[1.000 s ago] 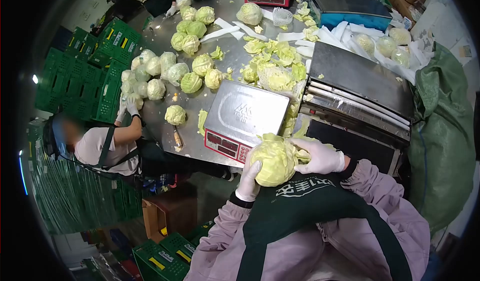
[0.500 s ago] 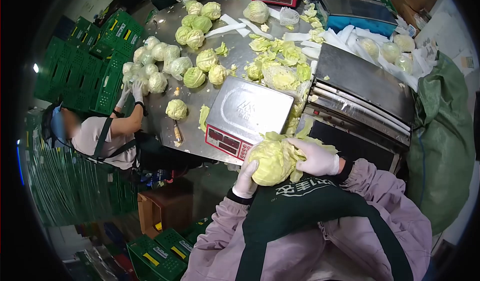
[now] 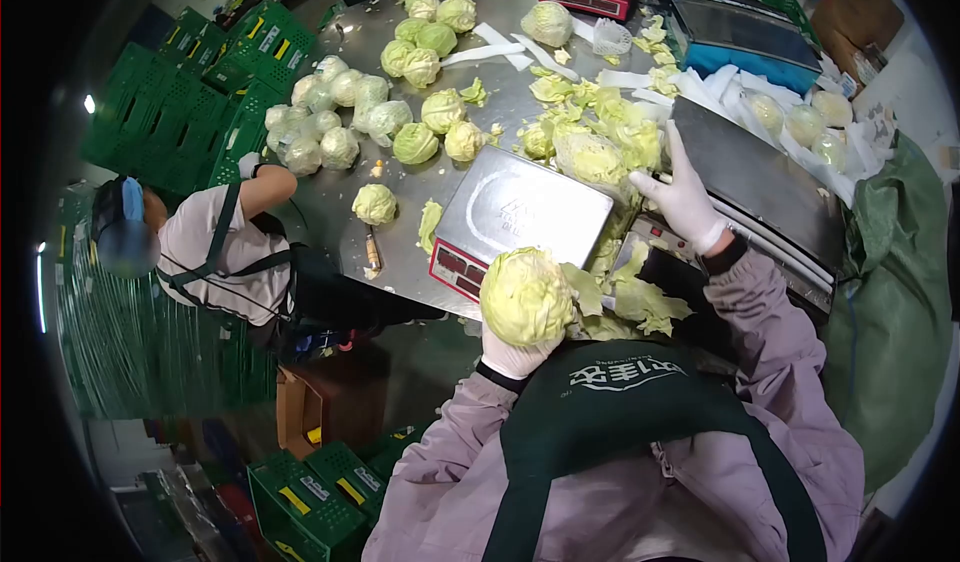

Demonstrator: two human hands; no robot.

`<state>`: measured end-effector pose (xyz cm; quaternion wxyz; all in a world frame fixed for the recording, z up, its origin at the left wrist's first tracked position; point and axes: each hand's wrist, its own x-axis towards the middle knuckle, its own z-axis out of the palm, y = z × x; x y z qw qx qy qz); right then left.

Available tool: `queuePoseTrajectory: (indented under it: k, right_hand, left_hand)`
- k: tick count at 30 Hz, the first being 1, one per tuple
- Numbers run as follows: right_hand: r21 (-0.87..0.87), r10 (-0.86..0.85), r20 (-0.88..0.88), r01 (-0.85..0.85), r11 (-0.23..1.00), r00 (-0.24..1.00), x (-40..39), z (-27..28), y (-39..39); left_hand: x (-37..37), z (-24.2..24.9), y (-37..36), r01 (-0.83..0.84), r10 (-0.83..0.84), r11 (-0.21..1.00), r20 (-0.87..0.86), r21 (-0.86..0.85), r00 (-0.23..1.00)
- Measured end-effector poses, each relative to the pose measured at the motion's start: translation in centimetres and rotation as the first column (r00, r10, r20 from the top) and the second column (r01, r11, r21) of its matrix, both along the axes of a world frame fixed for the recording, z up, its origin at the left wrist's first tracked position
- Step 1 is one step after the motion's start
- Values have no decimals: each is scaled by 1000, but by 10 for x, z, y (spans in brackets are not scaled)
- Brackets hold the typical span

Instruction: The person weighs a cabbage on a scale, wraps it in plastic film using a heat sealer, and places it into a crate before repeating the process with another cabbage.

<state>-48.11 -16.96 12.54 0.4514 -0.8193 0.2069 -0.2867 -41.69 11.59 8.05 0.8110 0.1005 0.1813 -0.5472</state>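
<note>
My left hand (image 3: 515,350), in a white glove, supports a pale green cabbage (image 3: 527,297) from below, in front of the scale (image 3: 522,210). The cabbage hides part of the scale's red front. To the right, my right hand (image 3: 683,194), also gloved, is raised with its fingers spread and nothing in it, beside the wrapping machine (image 3: 755,177). Loose outer leaves (image 3: 648,300) lie between my hands, over the dark area by my apron. A heap of torn leaves (image 3: 595,152) lies behind the scale.
Bare cabbages (image 3: 442,110) and wrapped cabbages (image 3: 385,120) sit on the metal table (image 3: 330,197). A knife (image 3: 373,252) lies near its front edge. A co-worker (image 3: 225,247) stands at the left by green crates (image 3: 150,112). A green sack (image 3: 895,312) is at the right.
My right hand has let go of the cabbage and moved up and right, opening. Leaves have come away from the cabbage. The co-worker's hands have left the wrapped cabbages. The view has shifted slightly.
</note>
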Motion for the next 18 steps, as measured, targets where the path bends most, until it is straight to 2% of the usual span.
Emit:
queuePoseTrajectory:
  k: [1,3,5,6,7,9,10,15,17,18]
  right_hand:
    - [-219,-64,37,71,973,997,1,-14,0]
    - [-78,145,-99,-153,985,984,-10,-2,24]
    - [59,360,5,-359,931,933,-18,11,58]
    - [-136,435,-49,-437,889,899,-21,12,72]
    - [-215,492,-19,-484,848,870,-21,16,84]
    - [-227,517,22,-499,836,856,-20,5,99]
    - [-254,439,28,-418,872,898,-19,1,102]
    - [-274,411,44,-385,881,910,-20,-10,90]
    - [-232,375,129,-340,911,918,-18,-10,85]
    - [-239,454,141,-415,878,880,-17,-7,83]
  left_hand:
    - [4,-6,0,-16,8,998,-131,-59,991]
    - [6,-17,2,-8,1,999,-163,-38,987]
    - [7,-19,-1,-18,4,997,-173,-77,985]
    - [7,-10,-4,-11,-3,997,-183,-74,983]
    - [7,-11,-7,-12,-2,997,-185,-72,983]
    - [6,-12,-12,-18,11,994,-69,-107,998]
    - [6,-7,-14,-60,42,994,-184,-93,982]
    - [10,-14,-14,-17,7,999,-179,-51,984]
    - [11,-10,-16,5,-14,999,-182,-52,983]
    - [10,-7,-18,-10,-1,998,-176,-62,984]
